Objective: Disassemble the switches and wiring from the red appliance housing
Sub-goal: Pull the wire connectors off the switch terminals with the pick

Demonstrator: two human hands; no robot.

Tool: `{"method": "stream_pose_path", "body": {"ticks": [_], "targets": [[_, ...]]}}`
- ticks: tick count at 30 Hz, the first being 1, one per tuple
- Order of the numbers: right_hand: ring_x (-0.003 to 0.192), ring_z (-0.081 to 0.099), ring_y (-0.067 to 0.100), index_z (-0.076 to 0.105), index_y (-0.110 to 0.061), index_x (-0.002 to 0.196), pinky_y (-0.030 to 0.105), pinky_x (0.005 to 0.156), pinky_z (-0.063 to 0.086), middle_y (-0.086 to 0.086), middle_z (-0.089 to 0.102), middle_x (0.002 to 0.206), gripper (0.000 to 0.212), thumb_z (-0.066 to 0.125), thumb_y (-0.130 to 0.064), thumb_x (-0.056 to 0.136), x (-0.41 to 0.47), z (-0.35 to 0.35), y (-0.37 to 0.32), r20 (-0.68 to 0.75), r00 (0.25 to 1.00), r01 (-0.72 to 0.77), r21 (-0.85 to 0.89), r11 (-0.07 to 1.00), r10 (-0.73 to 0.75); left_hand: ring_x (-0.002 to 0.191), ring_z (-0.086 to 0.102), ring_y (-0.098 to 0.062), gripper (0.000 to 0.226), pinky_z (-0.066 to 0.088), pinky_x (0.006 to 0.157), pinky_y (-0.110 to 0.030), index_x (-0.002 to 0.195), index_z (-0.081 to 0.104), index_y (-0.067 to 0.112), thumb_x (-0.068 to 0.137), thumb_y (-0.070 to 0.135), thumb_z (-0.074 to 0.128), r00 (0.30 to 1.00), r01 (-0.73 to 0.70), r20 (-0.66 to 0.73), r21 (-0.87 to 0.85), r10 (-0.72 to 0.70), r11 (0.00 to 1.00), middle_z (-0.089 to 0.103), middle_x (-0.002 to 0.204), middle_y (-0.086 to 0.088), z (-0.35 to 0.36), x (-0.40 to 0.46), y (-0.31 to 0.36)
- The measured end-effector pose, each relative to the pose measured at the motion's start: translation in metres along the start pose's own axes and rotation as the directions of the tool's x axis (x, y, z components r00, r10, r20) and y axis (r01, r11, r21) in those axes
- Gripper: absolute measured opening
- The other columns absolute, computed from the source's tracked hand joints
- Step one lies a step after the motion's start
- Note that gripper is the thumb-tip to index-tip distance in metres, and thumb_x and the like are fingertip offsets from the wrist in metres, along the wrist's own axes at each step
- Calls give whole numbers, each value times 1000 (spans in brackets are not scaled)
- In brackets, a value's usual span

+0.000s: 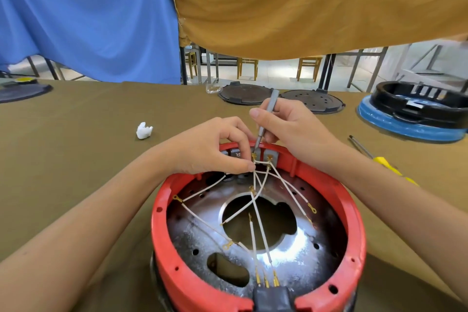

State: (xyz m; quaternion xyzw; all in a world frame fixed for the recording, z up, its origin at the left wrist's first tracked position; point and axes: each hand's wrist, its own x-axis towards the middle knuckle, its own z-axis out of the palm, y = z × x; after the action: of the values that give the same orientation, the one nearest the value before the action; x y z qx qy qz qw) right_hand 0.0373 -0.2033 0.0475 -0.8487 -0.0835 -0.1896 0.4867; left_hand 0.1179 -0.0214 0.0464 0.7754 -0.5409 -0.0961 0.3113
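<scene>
The round red appliance housing (352,230) lies open side up at the table's near edge, with a shiny metal plate (298,243) inside. Several white wires (257,213) with brass terminals fan across the plate from grey switches (269,158) on the far wall. My left hand (215,147) pinches the wires just below the switch terminals. My right hand (291,126) grips grey tweezers (266,119), whose tip touches a brass terminal on the switch. A black socket (272,296) sits in the near wall with three brass pins.
A yellow-handled screwdriver (379,159) lies right of my right forearm. A black and blue appliance part (415,114) stands at the far right, two dark round lids (244,95) at the far edge, a white crumpled scrap (143,130) to the left. Blue and tan cloths hang behind.
</scene>
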Motion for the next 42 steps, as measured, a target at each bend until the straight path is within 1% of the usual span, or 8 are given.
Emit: {"method": "stream_pose_path", "body": {"ticks": [4, 8, 14, 20, 27, 31, 37, 42], "targets": [[65, 61, 18, 66, -16, 80, 35, 70, 53, 11, 65, 74, 25, 57, -29, 100, -2, 2, -3, 3, 998, 64, -89, 994, -64, 112, 56, -3, 11, 41, 107, -41, 77, 74, 32, 76, 43, 76, 1000, -3, -3, 0, 3, 1000, 55, 110, 19, 0, 1, 1], [72, 63, 25, 65, -22, 80, 39, 72, 52, 7, 66, 76, 25, 55, -35, 100, -1, 2, -3, 28, 998, 65, -139, 988, -62, 110, 56, -2, 6, 41, 101, -29, 77, 75, 34, 81, 31, 80, 1000, -12, -1, -3, 12, 1000, 55, 105, 23, 0, 1, -1], [57, 54, 3, 62, -13, 75, 17, 60, 46, -5, 59, 64, 35, 53, -32, 102, 3, 2, -2, 31, 999, -31, -89, 996, 34, 111, 58, -5, 3, 42, 105, -34, 78, 75, 34, 80, 34, 78, 1000, -28, 2, -1, 28, 1000, 55, 110, 18, 0, 1, -3], [50, 46, 2, 65, -14, 75, 8, 52, 39, -1, 54, 63, 39, 51, -38, 102, 5, 1, -1, 21, 989, -146, -59, 988, 148, 112, 58, -9, 5, 42, 105, -40, 79, 75, 34, 79, 38, 77, 999, -46, 9, 7, 46, 999, 56, 111, 13, 0, 1, -2], [68, 62, 25, 65, -11, 81, 48, 74, 56, 11, 66, 75, 32, 55, -34, 100, -2, 2, -3, -35, 999, 25, -121, 992, -29, 115, 56, -3, 9, 41, 107, -37, 79, 76, 32, 77, 41, 75, 999, -43, 9, -9, 43, 999, 55, 112, 22, -1, 1, -3], [74, 64, 28, 63, -23, 79, 50, 75, 53, 11, 67, 78, 25, 55, -35, 100, -3, 4, -4, -13, 997, 70, -201, 977, -74, 112, 56, -4, 3, 42, 105, -35, 78, 76, 33, 80, 35, 77, 999, -42, 11, -1, 42, 999, 54, 107, 24, -1, 0, -3], [57, 54, 7, 64, -15, 76, 22, 61, 48, -1, 59, 64, 34, 53, -36, 101, 1, 2, -2, 8, 1000, -16, -118, 993, 17, 114, 56, -3, 6, 41, 107, -39, 78, 75, 32, 79, 38, 76, 1000, -20, 11, -3, 20, 1000, 55, 111, 23, -1, 0, -1], [55, 43, 12, 66, -10, 78, 14, 51, 36, -2, 52, 58, 41, 51, -40, 101, 4, 1, 1, 1, 987, -161, -54, 985, 162, 113, 58, -6, 5, 41, 107, -38, 78, 75, 30, 80, 34, 77, 1000, -30, 5, -9, 30, 1000, 56, 111, 17, 0, -1, -3]]}}
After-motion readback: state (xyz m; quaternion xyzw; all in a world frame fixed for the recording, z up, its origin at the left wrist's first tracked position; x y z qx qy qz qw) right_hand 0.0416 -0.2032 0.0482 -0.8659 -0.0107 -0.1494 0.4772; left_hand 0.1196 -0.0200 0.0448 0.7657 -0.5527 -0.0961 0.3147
